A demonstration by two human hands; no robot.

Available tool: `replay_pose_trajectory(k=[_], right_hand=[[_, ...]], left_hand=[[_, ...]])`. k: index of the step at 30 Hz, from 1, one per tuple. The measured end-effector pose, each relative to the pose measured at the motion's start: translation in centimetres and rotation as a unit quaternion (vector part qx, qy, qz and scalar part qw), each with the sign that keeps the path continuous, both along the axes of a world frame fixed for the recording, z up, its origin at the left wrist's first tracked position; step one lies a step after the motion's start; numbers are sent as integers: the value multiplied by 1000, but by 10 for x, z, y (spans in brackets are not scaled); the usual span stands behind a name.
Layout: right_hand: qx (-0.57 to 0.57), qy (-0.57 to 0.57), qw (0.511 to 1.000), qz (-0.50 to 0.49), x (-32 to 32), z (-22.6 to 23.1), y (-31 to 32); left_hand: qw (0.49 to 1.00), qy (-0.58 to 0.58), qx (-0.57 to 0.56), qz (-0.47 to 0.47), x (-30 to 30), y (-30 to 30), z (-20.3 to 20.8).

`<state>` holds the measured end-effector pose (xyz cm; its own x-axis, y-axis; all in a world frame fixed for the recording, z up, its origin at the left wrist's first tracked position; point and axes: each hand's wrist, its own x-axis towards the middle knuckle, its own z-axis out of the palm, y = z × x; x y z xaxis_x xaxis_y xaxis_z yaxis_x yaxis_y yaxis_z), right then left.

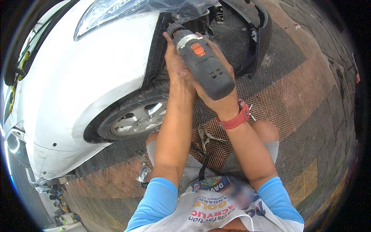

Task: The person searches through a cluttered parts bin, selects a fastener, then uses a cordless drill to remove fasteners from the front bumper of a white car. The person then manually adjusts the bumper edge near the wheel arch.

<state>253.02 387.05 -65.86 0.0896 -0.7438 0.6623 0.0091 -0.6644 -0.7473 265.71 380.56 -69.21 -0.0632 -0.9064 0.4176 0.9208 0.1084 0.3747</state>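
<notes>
A dark grey cordless drill [205, 65] with an orange switch on top is held out in front of me, its chuck toward the car. My right hand [224, 61] wraps round the drill from below and the right side. Against its left side, my left hand [176, 62] is closed, thumb up beside the chuck; its other fingers are hidden under the tool. The chuck [175, 28] is at the front edge of a white car fender [104, 58], just ahead of the wheel. What the drill's tip touches cannot be made out.
A tyre with a silver rim [137, 120] sits in the wheel arch. A dark bumper part [263, 38] curves out at the far right. Plastic-wrapped material [143, 15] covers the bonnet's front. A metal tool [208, 138] lies on the ribbed floor tiles [297, 96] between my knees.
</notes>
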Motion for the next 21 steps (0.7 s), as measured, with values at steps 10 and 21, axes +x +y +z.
replay_pose_trajectory(k=[10, 21], right_hand=[[20, 0, 999, 28, -3, 3, 1], [-17, 39, 999, -3, -68, 18, 32]], left_hand=[[999, 21, 0, -40, 10, -5, -5], [977, 33, 153, 146, 8, -8, 1]])
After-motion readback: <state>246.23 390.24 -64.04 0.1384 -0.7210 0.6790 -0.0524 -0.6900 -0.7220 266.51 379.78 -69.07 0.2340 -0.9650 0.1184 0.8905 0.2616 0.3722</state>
